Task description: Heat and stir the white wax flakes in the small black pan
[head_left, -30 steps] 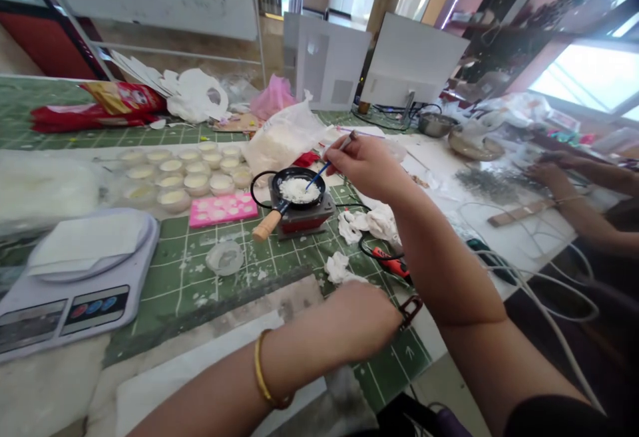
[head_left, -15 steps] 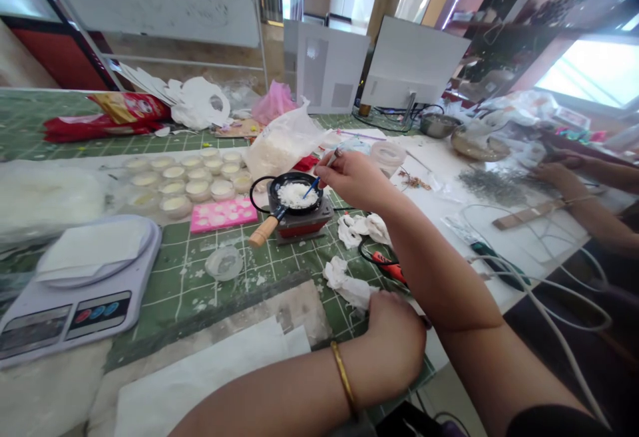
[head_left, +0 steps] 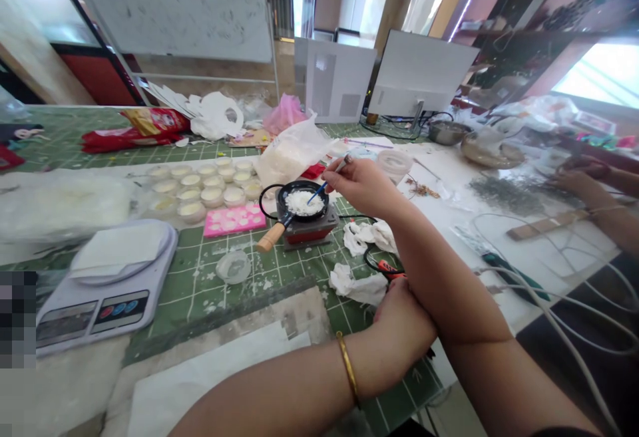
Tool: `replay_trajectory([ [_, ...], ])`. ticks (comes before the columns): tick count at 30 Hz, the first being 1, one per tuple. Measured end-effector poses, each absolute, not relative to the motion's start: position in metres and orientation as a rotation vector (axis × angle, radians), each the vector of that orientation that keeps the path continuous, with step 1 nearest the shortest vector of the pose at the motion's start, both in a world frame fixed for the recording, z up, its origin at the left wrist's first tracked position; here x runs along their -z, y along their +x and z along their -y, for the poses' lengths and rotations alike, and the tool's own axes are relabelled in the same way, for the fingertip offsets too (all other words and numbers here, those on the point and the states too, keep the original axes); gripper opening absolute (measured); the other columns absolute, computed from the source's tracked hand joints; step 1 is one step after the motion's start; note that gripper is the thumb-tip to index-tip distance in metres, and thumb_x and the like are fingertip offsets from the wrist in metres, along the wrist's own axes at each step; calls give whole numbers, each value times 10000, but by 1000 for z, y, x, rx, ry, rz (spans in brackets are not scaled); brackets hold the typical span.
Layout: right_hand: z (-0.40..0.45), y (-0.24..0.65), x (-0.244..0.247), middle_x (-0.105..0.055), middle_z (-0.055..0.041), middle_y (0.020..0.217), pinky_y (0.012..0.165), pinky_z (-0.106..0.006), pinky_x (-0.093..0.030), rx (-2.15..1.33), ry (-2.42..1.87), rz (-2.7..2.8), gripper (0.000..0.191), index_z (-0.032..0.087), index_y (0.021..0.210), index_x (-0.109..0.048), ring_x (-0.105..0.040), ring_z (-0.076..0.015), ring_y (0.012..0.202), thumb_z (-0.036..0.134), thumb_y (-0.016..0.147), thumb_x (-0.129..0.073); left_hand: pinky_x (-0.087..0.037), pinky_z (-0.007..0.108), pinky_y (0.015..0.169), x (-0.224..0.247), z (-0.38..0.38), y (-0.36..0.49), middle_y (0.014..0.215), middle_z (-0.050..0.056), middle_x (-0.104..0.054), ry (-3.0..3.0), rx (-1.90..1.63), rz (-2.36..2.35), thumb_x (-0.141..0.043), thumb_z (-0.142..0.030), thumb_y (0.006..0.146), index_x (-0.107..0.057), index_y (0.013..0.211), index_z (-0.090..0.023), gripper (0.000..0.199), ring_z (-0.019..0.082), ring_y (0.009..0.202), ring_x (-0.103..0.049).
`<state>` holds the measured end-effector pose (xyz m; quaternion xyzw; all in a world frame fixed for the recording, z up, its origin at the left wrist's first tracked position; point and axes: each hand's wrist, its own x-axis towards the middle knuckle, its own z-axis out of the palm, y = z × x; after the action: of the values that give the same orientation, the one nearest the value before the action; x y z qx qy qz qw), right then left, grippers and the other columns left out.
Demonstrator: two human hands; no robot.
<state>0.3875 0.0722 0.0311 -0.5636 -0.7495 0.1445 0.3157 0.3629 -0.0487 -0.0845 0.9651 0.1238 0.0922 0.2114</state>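
Note:
My right hand (head_left: 362, 184) is closed around a thin blue stick (head_left: 317, 192), whose lower end dips into white flakes (head_left: 303, 203). The flakes lie in a small black pan (head_left: 327, 213) with a wooden handle (head_left: 271, 237), resting on a small hotplate (head_left: 308, 233). My left hand (head_left: 407, 314), with a gold bangle at the wrist, rests low on the right against my right forearm; its fingers are mostly hidden. Near it lie crumpled tissue (head_left: 357, 284) and an orange-red handled tool (head_left: 391, 268), partly covered.
A pink mould (head_left: 234, 220), several small cups with pale filling (head_left: 212, 195) and a clear dish (head_left: 233, 268) stand left of the pan. A kitchen scale (head_left: 164, 271) is further left. White cables (head_left: 554, 330) and another person's hands (head_left: 574, 174) are at right.
My left hand has shifted slightly right, in against my right forearm. My right hand still holds the stick in the flakes. The whole view has shifted a little.

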Motion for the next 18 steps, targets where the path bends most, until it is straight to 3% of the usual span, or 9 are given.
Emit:
replay_trajectory([
  [5,-69,387,-43,-637,-9,704,595,-219,-334,-324,-1449,1990,252,149,746,-626,-532,-89,623,313,822,-451,-415,393,621,87,38,349,807,122,-634,2981,-321,-228,-437,-120,789,-652,807,-106,217,264,816,-551],
  [7,-67,385,-43,-625,-6,674,594,-222,-327,-311,-1461,1999,273,148,736,-626,-526,-91,619,330,826,-444,-397,347,559,90,36,334,810,135,-604,3066,-441,-265,-378,-139,830,-622,870,-76,256,233,737,-549],
  [10,-68,382,-36,-615,-10,662,587,-226,-323,-291,-1490,1974,308,148,768,-627,-516,-100,615,366,836,-419,-422,354,657,88,32,303,1017,146,-567,3154,-638,-290,-303,-137,868,-570,993,-95,297,229,859,-539],
  [13,-73,379,-27,-622,-23,703,603,-228,-334,-272,-1488,1932,294,150,815,-622,-524,-111,647,355,836,-412,-413,440,798,82,24,275,1163,163,-505,3105,-536,-737,-380,-160,845,-527,1078,-112,280,283,1014,-489],
  [15,-76,378,-24,-617,-29,696,604,-232,-335,-262,-1517,1937,291,148,788,-625,-521,-115,647,344,830,-413,-440,406,752,79,17,261,1063,142,-555,2990,-283,-875,-450,-150,803,-565,985,-121,218,270,960,-516],
  [18,-75,377,-24,-588,-37,625,568,-243,-314,-218,-1664,1916,316,140,696,-628,-488,-115,579,350,814,-424,-457,322,705,80,11,246,881,85,-597,2908,-82,-629,-487,-137,776,-593,797,-128,108,214,869,-547],
])
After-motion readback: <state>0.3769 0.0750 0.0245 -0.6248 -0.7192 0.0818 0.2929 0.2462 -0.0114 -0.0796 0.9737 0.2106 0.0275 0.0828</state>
